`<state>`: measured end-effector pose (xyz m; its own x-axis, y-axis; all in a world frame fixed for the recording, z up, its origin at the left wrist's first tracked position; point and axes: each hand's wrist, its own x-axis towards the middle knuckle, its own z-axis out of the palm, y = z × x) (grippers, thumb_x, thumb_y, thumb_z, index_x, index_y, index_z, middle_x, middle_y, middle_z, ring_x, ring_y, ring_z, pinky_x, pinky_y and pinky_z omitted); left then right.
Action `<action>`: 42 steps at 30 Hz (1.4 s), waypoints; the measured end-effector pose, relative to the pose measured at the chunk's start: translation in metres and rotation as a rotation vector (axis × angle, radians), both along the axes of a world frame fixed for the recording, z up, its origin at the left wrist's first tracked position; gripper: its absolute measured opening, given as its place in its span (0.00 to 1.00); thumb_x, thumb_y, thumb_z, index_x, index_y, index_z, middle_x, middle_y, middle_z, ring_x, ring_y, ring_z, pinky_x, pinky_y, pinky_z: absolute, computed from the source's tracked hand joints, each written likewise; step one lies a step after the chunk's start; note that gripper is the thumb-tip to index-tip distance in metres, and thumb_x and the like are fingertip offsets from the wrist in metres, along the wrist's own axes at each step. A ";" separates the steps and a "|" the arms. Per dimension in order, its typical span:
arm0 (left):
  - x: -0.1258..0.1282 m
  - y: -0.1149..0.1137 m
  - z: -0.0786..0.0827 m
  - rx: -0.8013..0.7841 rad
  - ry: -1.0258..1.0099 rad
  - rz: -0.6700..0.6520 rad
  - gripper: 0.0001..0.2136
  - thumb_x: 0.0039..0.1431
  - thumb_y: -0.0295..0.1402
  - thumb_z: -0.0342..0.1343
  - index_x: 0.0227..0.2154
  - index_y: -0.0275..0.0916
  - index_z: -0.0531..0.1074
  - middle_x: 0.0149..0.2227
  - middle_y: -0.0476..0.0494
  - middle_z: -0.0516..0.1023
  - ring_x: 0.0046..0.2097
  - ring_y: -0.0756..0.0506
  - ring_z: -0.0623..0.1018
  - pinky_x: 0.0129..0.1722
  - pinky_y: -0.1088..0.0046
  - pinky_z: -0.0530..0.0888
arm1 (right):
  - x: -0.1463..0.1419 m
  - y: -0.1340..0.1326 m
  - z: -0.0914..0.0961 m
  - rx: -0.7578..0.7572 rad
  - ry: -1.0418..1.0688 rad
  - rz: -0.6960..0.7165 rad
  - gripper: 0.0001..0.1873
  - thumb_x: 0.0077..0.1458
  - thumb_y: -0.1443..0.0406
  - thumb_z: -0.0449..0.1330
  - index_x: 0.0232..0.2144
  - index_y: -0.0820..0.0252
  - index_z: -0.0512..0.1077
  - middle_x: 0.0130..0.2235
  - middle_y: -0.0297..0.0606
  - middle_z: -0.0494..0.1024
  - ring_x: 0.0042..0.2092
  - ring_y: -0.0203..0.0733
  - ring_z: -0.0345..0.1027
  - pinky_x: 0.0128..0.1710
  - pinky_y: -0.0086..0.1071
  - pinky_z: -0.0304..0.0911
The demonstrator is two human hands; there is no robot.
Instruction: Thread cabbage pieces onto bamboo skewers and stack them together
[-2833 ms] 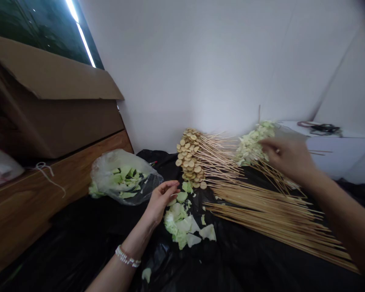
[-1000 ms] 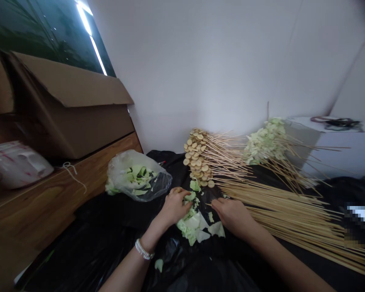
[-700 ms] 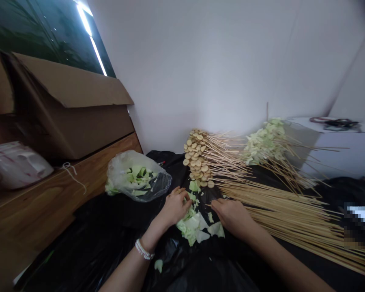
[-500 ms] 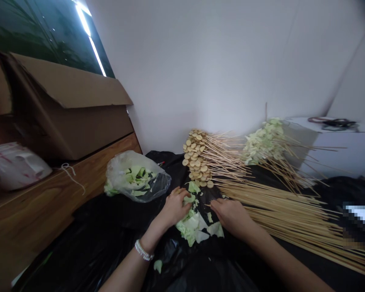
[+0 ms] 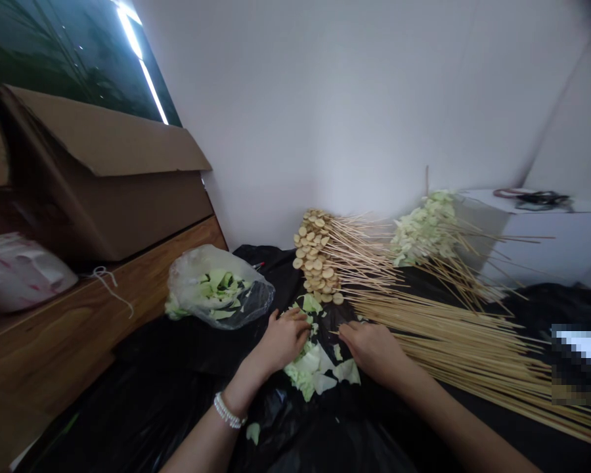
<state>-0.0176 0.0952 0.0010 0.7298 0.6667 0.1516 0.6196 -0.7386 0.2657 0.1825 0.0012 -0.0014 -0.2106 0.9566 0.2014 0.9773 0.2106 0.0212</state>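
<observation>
Head view: the left hand (image 5: 283, 340) curls over torn cabbage leaves (image 5: 308, 371) on a black plastic sheet (image 5: 128, 407). The right hand (image 5: 372, 348) rests just beside them, its fingers closed together near a thin skewer end (image 5: 335, 332); whether either grip pinches anything cannot be told, since the fingers hide it. Farther off lie skewered round slices (image 5: 315, 253) and skewered cabbage (image 5: 423, 230), with loose bamboo skewers (image 5: 453, 341) to the right. A plastic bag of cabbage (image 5: 217, 292) and a cardboard box (image 5: 98, 157) sit left. Compared with the earliest frame, the right hand has dropped from the skewered cabbage. A pixelated patch (image 5: 578, 364) hides part of the right edge.
</observation>
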 end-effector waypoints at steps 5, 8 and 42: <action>0.002 0.006 -0.002 0.052 -0.194 0.058 0.12 0.59 0.29 0.52 0.44 0.42 0.75 0.50 0.40 0.78 0.59 0.38 0.69 0.59 0.47 0.59 | 0.002 -0.001 0.002 0.016 0.010 -0.029 0.14 0.65 0.66 0.46 0.35 0.59 0.71 0.33 0.38 0.77 0.33 0.39 0.71 0.27 0.30 0.49; 0.001 0.011 0.002 0.100 -0.466 0.088 0.09 0.56 0.30 0.56 0.40 0.40 0.76 0.46 0.40 0.80 0.54 0.40 0.73 0.55 0.56 0.68 | 0.003 -0.001 0.004 0.018 0.024 -0.052 0.13 0.65 0.66 0.46 0.34 0.59 0.71 0.34 0.39 0.77 0.33 0.39 0.70 0.27 0.30 0.49; 0.016 -0.010 0.008 -0.285 -0.817 -0.071 0.07 0.59 0.30 0.53 0.39 0.39 0.73 0.42 0.41 0.74 0.45 0.46 0.75 0.42 0.71 0.74 | 0.000 -0.005 -0.003 0.481 0.154 0.058 0.18 0.66 0.65 0.46 0.34 0.61 0.74 0.28 0.37 0.75 0.29 0.35 0.66 0.30 0.29 0.53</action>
<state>-0.0019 0.0850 0.0088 0.5063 0.7162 0.4804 0.1095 -0.6059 0.7879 0.1826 -0.0039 -0.0043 -0.1933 0.7356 0.6492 0.9638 0.2663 -0.0147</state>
